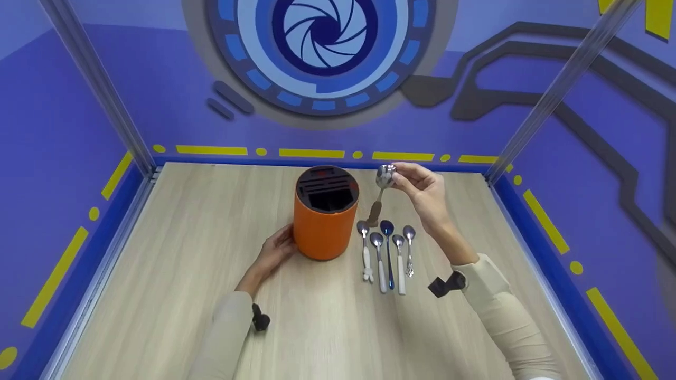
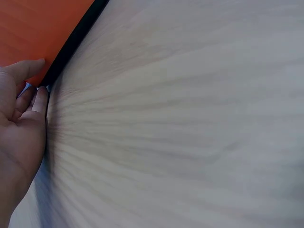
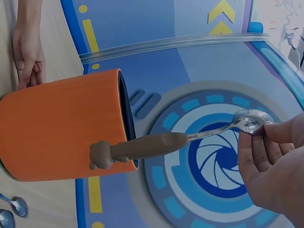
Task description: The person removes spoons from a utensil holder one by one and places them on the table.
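My right hand pinches a spoon by its metal bowl, to the right of an orange holder. The spoon's brown handle hangs downward in the head view, and its end is shaped like a small bear. The upright cylindrical holder has a black slotted top with a larger dark opening at the near side. Low on the holder's left side rests my left hand. In the left wrist view its thumb lies along the orange wall, with the other fingers near the black base edge.
Several spoons lie side by side right of the holder: a white-handled one with a rabbit-shaped end, a dark blue one and an ornate silver one among them. Blue printed panels wall the wooden table at the back and sides.
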